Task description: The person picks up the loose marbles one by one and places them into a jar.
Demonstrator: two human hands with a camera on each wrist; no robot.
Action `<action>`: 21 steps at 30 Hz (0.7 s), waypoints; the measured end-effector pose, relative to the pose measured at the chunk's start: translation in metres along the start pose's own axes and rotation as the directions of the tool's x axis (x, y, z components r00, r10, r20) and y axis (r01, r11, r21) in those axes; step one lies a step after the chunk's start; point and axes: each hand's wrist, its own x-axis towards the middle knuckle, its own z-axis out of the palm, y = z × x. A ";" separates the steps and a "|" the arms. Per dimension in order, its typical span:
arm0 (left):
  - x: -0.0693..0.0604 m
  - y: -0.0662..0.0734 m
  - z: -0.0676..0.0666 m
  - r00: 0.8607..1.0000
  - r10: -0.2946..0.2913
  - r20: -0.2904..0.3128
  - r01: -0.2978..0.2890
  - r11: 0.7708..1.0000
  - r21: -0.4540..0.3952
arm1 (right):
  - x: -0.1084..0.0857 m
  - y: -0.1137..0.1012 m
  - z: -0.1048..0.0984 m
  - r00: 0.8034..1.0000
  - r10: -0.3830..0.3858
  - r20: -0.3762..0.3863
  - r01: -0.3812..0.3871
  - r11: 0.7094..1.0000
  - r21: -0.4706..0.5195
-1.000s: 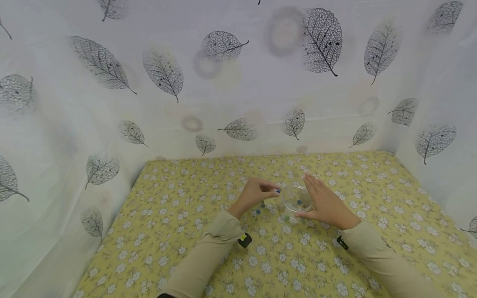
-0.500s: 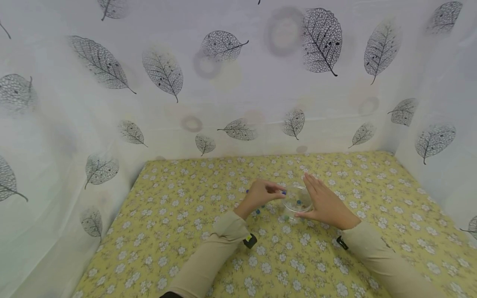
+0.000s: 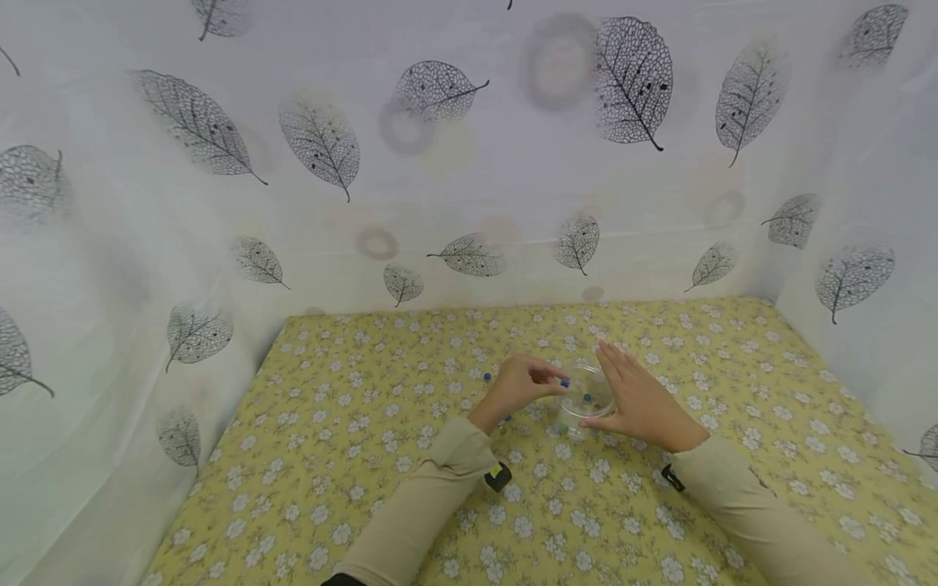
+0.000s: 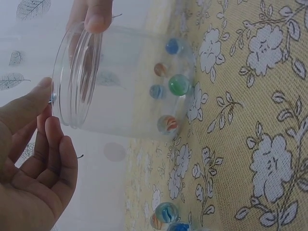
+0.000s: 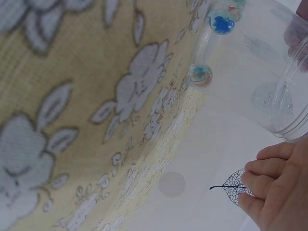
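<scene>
Marble (image 3: 565,383) nearer jar (image 4: 120,96), apparently in left grip (image 3: 518,382)

I work in a small, draped-off space like a makeshift booth; whether it stands in a home, a lab or an office, I can't tell. Pale sheeting (image 3: 506,191) printed with dark skeleton leaves (image 3: 634,80) and faint rings (image 3: 376,243) screens the far edge and both sides of my surface (image 3: 352,505) (it looks rather like a shower curtain). A yellow cloth (image 3: 308,456) with white flowers covers that surface, a homely pattern.
</scene>
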 end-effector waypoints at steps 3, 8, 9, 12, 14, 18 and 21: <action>-0.001 0.001 0.000 1.000 -0.001 0.005 0.001 1.000 0.000 | 0.000 0.000 0.001 1.000 0.003 0.003 -0.003 1.000 0.004; -0.001 0.002 0.000 1.000 -0.007 0.006 0.007 1.000 -0.001 | -0.001 0.001 0.002 1.000 -0.003 -0.003 0.003 1.000 -0.004; -0.001 0.002 0.000 1.000 -0.008 0.005 0.008 1.000 -0.003 | -0.001 0.000 0.002 1.000 -0.003 -0.002 0.003 1.000 -0.003; -0.002 0.003 0.000 1.000 -0.009 0.005 0.009 1.000 -0.009 | -0.001 0.000 0.002 1.000 -0.004 -0.003 0.004 1.000 -0.002; -0.002 0.003 0.000 1.000 -0.010 0.006 0.010 1.000 -0.011 | -0.001 0.000 0.002 1.000 -0.002 -0.001 0.002 1.000 0.000; -0.002 0.004 0.000 1.000 -0.010 0.007 0.010 1.000 -0.020 | -0.001 0.000 0.001 1.000 -0.001 0.001 0.001 1.000 0.007; -0.002 0.004 0.000 1.000 -0.008 0.005 0.008 1.000 -0.021 | -0.001 0.000 0.001 1.000 -0.003 -0.002 0.003 1.000 0.009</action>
